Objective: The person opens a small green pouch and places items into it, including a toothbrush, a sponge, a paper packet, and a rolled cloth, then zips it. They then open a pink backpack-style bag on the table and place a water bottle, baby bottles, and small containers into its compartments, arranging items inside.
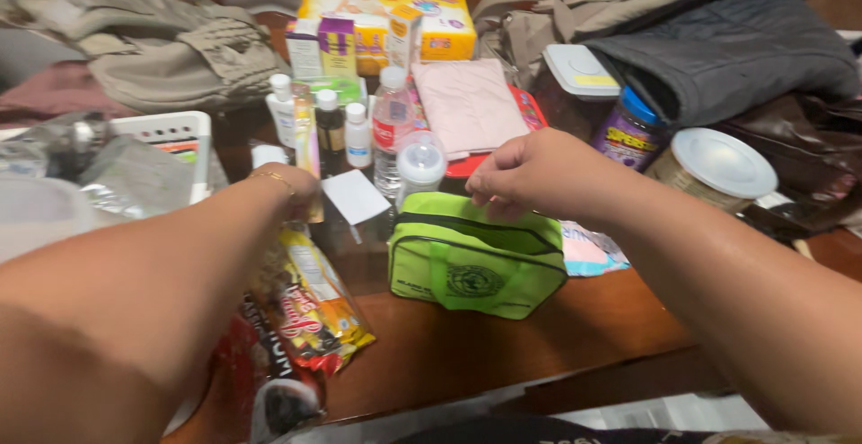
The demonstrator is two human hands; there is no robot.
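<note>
— What's around your hands?

— My right hand has its fingers curled together, pinching the top of the lime-green pouch mid-table. My left hand is folded over; I cannot tell its grip, just above one yellow snack packet.

— And beyond?

— Four small bottles crowd the far side, one pink cloth right of them.

Left hand fingers hidden behind its wrist; snack packets partly under the forearm, blurred.
</note>
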